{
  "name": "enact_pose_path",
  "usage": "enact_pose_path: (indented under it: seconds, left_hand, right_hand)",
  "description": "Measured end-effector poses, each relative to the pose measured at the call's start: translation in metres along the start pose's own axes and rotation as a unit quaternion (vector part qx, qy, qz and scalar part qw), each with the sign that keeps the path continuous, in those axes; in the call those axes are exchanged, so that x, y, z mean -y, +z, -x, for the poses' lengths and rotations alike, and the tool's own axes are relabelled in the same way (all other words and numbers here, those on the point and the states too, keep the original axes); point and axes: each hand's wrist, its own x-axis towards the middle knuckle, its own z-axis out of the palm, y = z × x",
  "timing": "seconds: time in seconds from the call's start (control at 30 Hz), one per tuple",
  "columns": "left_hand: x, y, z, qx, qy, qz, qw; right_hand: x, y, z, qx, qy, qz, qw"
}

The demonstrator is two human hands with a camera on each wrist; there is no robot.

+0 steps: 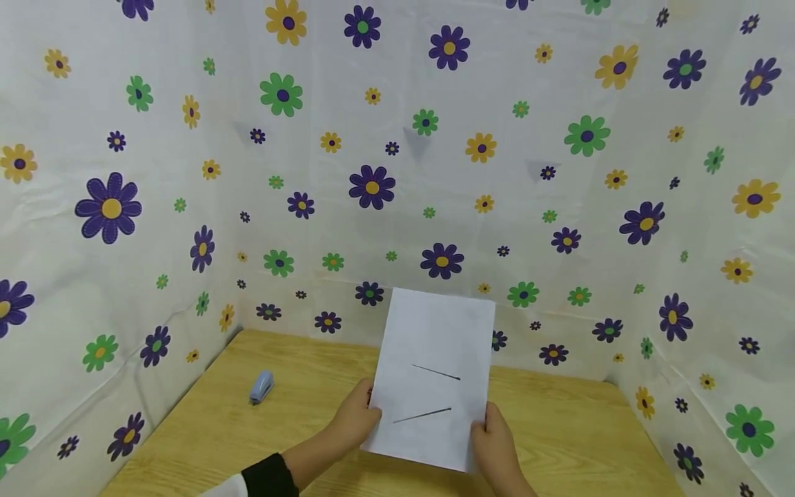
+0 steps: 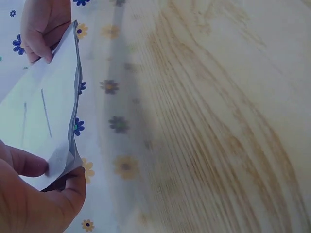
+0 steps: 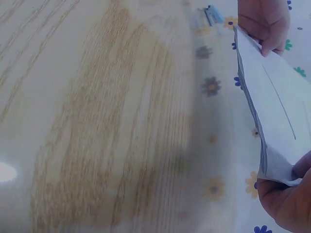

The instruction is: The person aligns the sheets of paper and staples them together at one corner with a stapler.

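A stack of white paper sheets (image 1: pixel 442 335) is held up over the table, its broad face toward the head camera. Two thin dark lines cross the lower half of the top sheet. My left hand (image 1: pixel 356 418) grips the stack's left edge near the bottom, thumb on the front face. On the opposite edge, my right hand (image 1: pixel 498 445) pinches it low down, its thumb also in front. Layered sheet edges show along the stack in the left wrist view, where the fingers (image 2: pixel 75 189) curl behind the paper. A light blue stapler (image 1: pixel 261 387) lies on the table left of the left hand.
The wood-grain table (image 1: pixel 571 428) spreads beneath both hands. A white cloth (image 1: pixel 335 228) printed with purple, yellow and green flowers hangs behind the table and along both sides. Its reflection shows on the glossy tabletop in the wrist views.
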Motion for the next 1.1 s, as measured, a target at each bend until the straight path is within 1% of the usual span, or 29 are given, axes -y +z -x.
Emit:
enact_pose_path:
  seconds: [0.13, 0.23, 0.3, 0.37, 0.5, 0.6, 0.73, 0.8, 0.87, 0.97, 1.1]
  left_hand:
    - [0.000, -0.002, 0.003, 0.023, -0.034, 0.023, 0.9989]
    - [0.004, -0.003, 0.008, 0.056, -0.057, 0.040, 0.9960]
    - [0.006, -0.003, 0.012, 0.078, -0.075, 0.050, 0.9928]
    - [0.008, -0.003, 0.016, 0.093, -0.093, 0.058, 0.9897]
    - [0.010, -0.003, 0.023, 0.101, -0.114, 0.058, 0.9866]
    - [0.011, -0.003, 0.026, 0.108, -0.123, 0.051, 0.9853]
    - [0.015, -0.001, 0.028, 0.123, -0.134, 0.060, 0.9814]
    - [0.017, -0.001, 0.028, 0.130, -0.142, 0.065, 0.9790]
    - [0.019, 0.000, 0.028, 0.136, -0.151, 0.069, 0.9767]
    - [0.021, 0.000, 0.029, 0.137, -0.158, 0.069, 0.9755]
    - [0.022, 0.001, 0.029, 0.130, -0.155, 0.054, 0.9778]
  right_hand:
    - [-0.004, -0.001, -0.001, 0.014, 0.007, 0.011, 1.000]
    - [-0.008, -0.002, 0.001, 0.039, 0.017, 0.024, 0.999]
    - [-0.010, -0.002, 0.003, 0.058, 0.014, 0.036, 0.998]
    - [-0.012, -0.003, 0.006, 0.072, 0.004, 0.044, 0.996]
    - [-0.014, -0.004, 0.011, 0.089, -0.013, 0.054, 0.994]
    - [-0.014, -0.004, 0.013, 0.109, 0.007, 0.056, 0.992]
    - [-0.015, -0.002, 0.014, 0.137, 0.039, 0.053, 0.988]
    - [-0.016, -0.001, 0.016, 0.144, 0.049, 0.048, 0.987]
    - [-0.017, 0.000, 0.017, 0.147, 0.058, 0.040, 0.987]
    - [-0.020, 0.002, 0.019, 0.144, 0.065, 0.033, 0.987]
    - [-0.022, 0.005, 0.020, 0.141, 0.076, 0.033, 0.987]
